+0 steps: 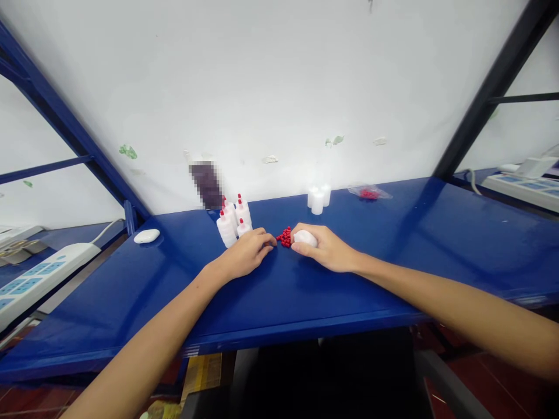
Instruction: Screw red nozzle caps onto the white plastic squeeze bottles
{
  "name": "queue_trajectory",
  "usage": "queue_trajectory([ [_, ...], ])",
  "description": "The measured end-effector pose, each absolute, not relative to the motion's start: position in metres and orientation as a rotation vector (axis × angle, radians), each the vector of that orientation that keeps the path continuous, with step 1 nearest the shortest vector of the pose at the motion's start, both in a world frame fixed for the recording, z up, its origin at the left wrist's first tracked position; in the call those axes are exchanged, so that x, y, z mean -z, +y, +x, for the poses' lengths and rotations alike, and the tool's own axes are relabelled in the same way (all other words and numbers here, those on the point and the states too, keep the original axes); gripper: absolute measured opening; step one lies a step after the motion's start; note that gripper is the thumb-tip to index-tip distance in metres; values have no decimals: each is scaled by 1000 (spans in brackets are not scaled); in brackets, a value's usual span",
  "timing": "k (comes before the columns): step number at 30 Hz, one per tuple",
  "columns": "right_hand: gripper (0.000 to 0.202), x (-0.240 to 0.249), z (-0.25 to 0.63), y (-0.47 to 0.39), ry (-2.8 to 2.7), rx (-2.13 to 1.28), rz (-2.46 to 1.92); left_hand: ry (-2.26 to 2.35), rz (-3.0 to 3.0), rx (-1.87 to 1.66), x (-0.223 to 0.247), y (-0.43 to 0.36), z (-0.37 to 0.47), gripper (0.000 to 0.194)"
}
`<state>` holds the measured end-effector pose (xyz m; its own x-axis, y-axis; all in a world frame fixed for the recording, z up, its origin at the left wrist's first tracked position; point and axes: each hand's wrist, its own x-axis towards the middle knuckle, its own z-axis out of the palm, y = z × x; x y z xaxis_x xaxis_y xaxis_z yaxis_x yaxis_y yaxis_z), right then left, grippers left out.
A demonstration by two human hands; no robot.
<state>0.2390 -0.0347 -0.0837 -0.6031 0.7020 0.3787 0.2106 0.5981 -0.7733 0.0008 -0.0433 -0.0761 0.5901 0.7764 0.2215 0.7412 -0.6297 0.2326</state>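
Note:
My right hand (325, 247) is wrapped round a small white plastic bottle (305, 238), most of it hidden by the fingers and palm. Just left of that bottle lies a loose pile of small red caps (285, 237) on the blue table (279, 302). At the pile's left edge, my left hand (248, 253) rests with loosely bent fingers, thumb apart from the forefinger, and nothing visible between them. Behind it stands a group of white squeeze bottles (227, 230) with red-tipped tops, partly covered by the hand.
Several white bottles (317, 203) stand at the back, near the wall. To their right is a clear bag (369, 193) with red pieces inside. A white rounded case (147, 236) lies at the left. Power strips (39, 279) flank the table, and a dark blurred object (207, 185) leans at the wall.

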Motion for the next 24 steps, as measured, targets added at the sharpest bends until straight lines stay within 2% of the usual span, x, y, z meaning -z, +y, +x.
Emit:
queue_trajectory([
  [4,28,83,239,-34,-2179,-720,-824,1182,2607,-652,75,-50,6,22],
  [8,26,78,237,-36,-2262,-531,-930,1023,2031,-1125,72,-56,23,20],
  [11,22,75,234,-39,-2332,-435,-966,938,1692,-1303,72,-57,32,26],
  [24,25,74,231,-43,-2372,-305,-1030,856,1532,-1409,75,-58,30,28],
])
